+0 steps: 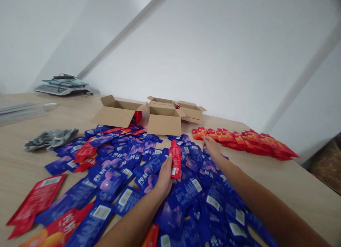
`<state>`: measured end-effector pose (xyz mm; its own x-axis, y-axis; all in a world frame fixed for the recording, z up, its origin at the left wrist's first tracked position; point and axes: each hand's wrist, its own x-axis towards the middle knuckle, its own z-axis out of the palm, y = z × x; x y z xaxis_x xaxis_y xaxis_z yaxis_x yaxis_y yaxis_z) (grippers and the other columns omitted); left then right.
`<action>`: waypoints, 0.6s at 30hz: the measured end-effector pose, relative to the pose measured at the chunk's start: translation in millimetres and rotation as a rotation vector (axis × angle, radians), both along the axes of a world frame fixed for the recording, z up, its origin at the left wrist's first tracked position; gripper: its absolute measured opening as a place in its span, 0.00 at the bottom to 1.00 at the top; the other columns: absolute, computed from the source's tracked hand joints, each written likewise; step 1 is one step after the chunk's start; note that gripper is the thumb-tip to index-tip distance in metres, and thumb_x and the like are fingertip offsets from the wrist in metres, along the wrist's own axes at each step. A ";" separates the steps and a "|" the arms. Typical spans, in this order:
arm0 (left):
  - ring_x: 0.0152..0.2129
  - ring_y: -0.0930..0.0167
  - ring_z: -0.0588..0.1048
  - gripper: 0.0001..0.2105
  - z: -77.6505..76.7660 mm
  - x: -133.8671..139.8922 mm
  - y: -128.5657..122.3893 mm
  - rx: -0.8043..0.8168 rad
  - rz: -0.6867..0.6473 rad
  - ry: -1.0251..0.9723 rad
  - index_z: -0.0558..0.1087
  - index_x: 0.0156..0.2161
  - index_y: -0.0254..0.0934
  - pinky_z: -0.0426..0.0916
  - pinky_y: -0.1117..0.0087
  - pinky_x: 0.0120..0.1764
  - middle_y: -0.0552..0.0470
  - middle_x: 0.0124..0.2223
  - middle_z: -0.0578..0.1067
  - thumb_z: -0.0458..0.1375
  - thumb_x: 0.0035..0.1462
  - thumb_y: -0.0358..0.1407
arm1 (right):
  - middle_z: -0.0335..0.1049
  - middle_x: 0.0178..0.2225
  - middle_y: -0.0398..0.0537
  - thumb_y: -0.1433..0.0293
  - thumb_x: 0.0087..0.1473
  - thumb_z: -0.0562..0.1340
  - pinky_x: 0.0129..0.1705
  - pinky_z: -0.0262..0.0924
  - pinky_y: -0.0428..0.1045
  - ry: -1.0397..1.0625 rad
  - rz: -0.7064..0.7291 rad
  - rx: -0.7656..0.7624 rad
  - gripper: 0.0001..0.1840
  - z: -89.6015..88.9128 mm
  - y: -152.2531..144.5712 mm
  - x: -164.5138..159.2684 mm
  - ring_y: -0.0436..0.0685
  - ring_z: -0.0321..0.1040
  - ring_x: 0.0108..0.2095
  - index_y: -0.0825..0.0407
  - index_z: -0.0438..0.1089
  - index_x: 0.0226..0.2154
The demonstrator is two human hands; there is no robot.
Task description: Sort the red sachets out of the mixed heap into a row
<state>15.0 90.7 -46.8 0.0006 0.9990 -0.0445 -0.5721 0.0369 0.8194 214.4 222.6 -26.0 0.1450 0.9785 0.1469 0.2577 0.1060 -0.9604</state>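
Note:
My left hand [165, 174] is closed around a red pouch [175, 160], held upright above the heap with its printed back and barcode towards me. My right hand [211, 147] reaches to the near left end of a long row of overlapping red pouches [239, 142]. Its fingers are curled together beside the end of that row; whether they pinch anything is hidden. Under both arms spreads a loose heap of blue pouches [186, 190] with pale barcodes. A few red pouches [39, 200] are mixed in on the left.
Several open cardboard boxes [164, 124] stand behind the heap, and red pouches show beside the left box [117, 115]. Grey gloves [52, 138] lie at the left. Farther back are a flat scale [62, 90] and clear plastic bags [21, 112]. A white wall closes off the table's back.

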 end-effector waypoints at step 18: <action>0.14 0.72 0.70 0.19 19.9 4.1 -2.7 0.094 -0.211 -0.055 0.71 0.34 0.33 0.64 0.72 0.20 0.54 0.19 0.72 0.52 0.52 0.50 | 0.65 0.19 0.37 0.51 0.50 0.58 0.14 0.51 0.42 -0.005 0.367 -0.046 0.21 10.6 -127.3 -83.5 0.46 0.60 0.14 0.51 0.57 0.35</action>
